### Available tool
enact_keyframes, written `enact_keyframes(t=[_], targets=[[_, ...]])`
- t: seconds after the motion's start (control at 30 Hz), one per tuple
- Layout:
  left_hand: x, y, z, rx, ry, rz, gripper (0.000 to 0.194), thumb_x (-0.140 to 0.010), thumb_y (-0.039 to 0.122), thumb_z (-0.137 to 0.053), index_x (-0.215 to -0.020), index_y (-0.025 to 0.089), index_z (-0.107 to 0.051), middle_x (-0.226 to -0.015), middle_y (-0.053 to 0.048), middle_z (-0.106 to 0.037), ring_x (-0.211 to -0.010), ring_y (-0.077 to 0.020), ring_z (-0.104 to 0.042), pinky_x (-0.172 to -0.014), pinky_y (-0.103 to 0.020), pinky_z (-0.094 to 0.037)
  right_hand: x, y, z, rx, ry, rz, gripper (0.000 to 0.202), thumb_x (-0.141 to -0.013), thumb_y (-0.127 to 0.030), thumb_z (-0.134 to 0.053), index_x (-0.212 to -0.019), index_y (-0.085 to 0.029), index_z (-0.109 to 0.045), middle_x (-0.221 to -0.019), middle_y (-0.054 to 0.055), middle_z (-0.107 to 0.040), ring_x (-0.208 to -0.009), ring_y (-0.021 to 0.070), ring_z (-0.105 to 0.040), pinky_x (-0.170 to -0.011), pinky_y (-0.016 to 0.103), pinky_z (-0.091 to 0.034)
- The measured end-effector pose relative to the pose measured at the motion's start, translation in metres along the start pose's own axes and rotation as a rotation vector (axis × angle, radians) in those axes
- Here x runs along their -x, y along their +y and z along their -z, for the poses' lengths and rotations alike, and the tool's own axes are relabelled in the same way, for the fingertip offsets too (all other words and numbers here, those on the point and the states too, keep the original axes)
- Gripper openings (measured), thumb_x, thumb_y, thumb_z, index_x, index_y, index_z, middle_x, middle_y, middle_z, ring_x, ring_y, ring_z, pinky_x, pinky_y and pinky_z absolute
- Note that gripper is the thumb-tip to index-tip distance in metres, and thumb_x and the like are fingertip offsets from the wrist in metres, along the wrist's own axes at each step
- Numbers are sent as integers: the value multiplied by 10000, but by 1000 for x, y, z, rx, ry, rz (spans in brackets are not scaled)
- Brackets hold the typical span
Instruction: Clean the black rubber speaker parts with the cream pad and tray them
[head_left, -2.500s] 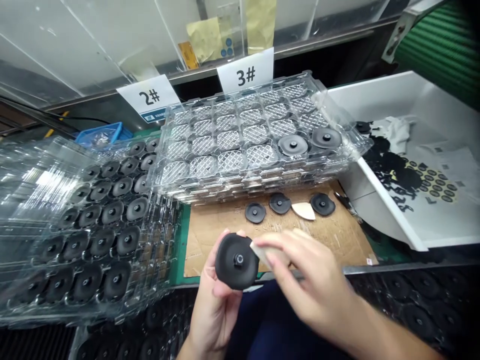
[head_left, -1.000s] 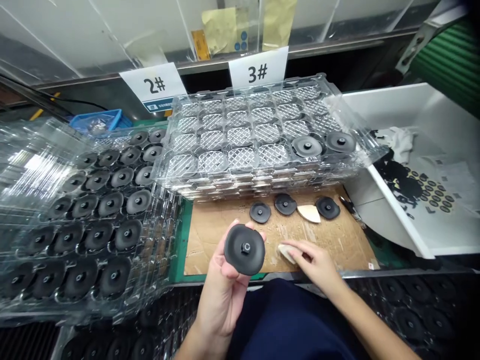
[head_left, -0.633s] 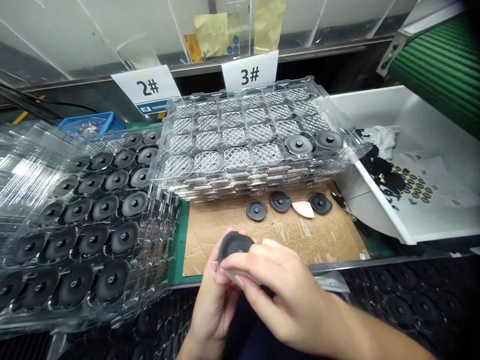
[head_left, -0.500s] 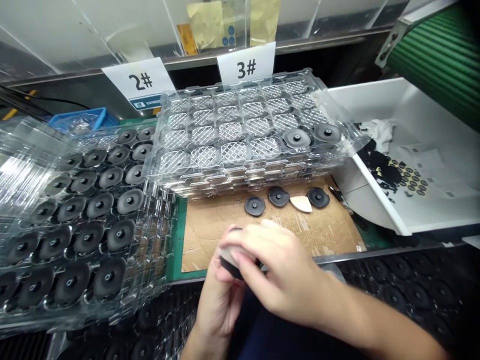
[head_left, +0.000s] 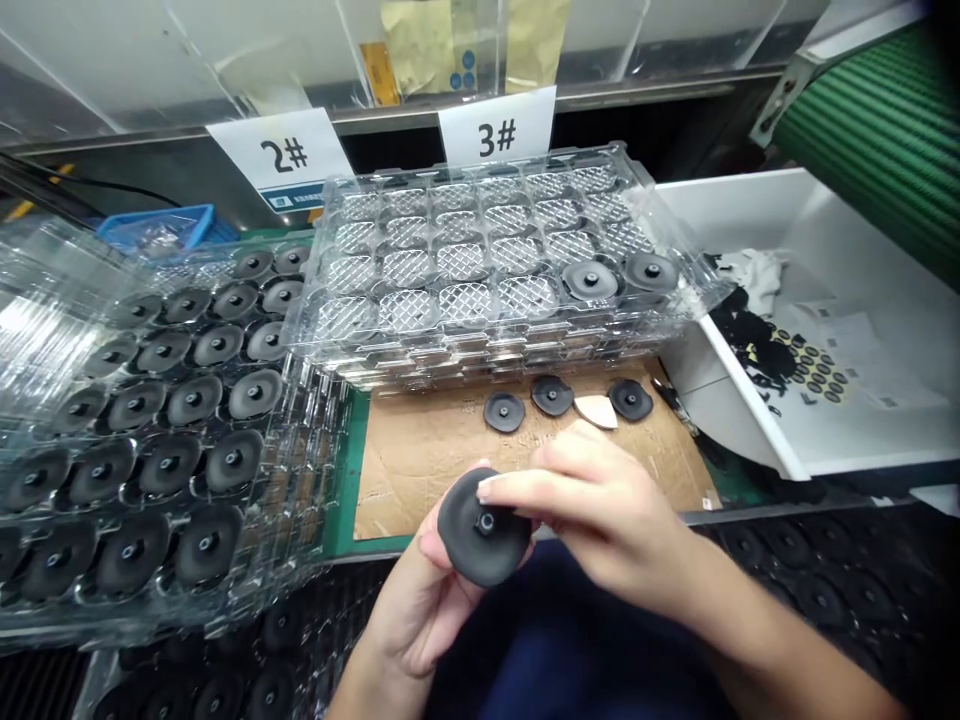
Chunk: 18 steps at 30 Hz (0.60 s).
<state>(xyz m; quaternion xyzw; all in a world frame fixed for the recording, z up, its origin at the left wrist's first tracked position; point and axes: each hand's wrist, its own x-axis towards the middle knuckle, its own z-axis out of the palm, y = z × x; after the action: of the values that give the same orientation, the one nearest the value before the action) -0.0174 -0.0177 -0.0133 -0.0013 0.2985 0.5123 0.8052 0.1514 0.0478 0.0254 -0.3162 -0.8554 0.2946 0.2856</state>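
A black round disc (head_left: 474,550) with a small metal-centred stud is held up above the front edge of the bench, its studded face toward me. My left hand (head_left: 431,610) is closed round its lower left edge from beneath. The index finger of my right hand (head_left: 600,510) lies on the upper face beside the stud, and its other fingers are bent at the right edge, partly hidden. Beyond my hands, three similar discs, among them a left one (head_left: 504,412), lie on a cardboard sheet (head_left: 420,430) with a pale wedge-shaped piece (head_left: 597,411).
Clear plastic trays (head_left: 457,335) stand stacked behind the cardboard, with two discs in the top one. At left, another tray stack (head_left: 296,480) holds several discs. A white bin (head_left: 757,400) with small black pieces and a green ribbed roll (head_left: 885,130) are at right.
The disc has turned from edge-on to face up toward me. My right hand has shifted slightly right, its fingers uncovering the disc's face.
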Motion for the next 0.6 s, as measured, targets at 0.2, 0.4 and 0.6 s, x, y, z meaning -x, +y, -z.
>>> enact_keyframes(t=[0.2,0.4,0.6], targets=[[7,-1,-2,2,-84,70,551,-572,396,-723,-1092,248,-616,-1219,-97,-594,-1008,-317,-606,-838,-360,-510,44,47,-35,-208,104,-512,257,-894,-251,-440,-1119,-225,-561,-1107,47,-612,-1023,179,-554,-860,317,-441],[-6,-8,-2,16,-106,126,513,-594,365,-716,-1082,239,-621,-1139,-74,-645,-1001,-302,-612,-852,-370,-501,84,75,-71,-229,9,-604,211,-853,-263,-465,-986,-186,-610,-928,62,-678,-847,212,-635,-727,335,-506],[-10,-14,-15,-90,-82,124,498,-600,347,-737,-1071,225,-631,-1047,-65,-680,-936,-265,-640,-828,-347,-502,39,21,-5,-208,266,-340,240,-889,-219,-450,-1112,-273,-519,-985,6,-635,-862,151,-580,-733,271,-441]])
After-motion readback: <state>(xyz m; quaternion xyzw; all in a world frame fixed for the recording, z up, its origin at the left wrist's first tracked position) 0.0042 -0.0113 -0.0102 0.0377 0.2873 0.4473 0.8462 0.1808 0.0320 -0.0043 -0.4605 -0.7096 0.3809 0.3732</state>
